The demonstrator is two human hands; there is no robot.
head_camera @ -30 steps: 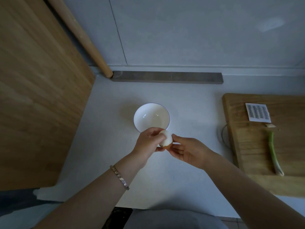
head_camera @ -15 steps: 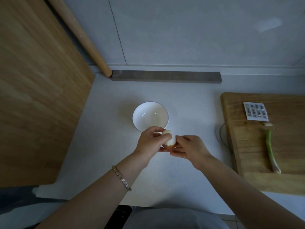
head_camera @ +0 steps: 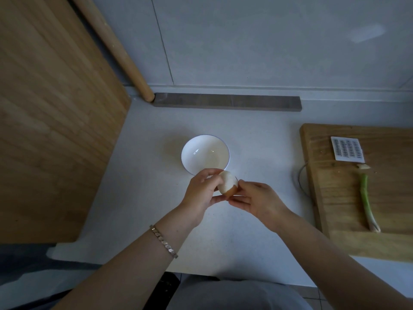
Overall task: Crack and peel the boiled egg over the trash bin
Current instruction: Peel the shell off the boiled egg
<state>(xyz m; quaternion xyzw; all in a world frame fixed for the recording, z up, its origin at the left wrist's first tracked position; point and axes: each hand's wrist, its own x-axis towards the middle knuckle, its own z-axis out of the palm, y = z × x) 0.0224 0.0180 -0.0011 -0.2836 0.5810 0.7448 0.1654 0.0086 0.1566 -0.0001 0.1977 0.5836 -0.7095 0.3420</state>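
A boiled egg (head_camera: 228,182) is held between both hands above the white counter (head_camera: 143,198), just in front of a white bowl. Its upper part is bare white and a patch of brown shell clings to its lower end. My left hand (head_camera: 202,191) grips the egg from the left with thumb and fingers. My right hand (head_camera: 257,199) pinches at the shell on the right side of the egg. No trash bin is clearly visible; only a dark patch (head_camera: 165,287) shows below the counter edge.
An empty white bowl (head_camera: 190,159) stands just behind the hands. A wooden cutting board (head_camera: 335,198) on the right carries a green onion (head_camera: 366,198) and a small white grater card (head_camera: 346,148). A big wooden board (head_camera: 44,108) and a rolling pin (head_camera: 116,48) lean at the left.
The hands have stayed in place over the counter. The fingers have shifted on the egg, which has turned slightly, and more bare white shows at its top.
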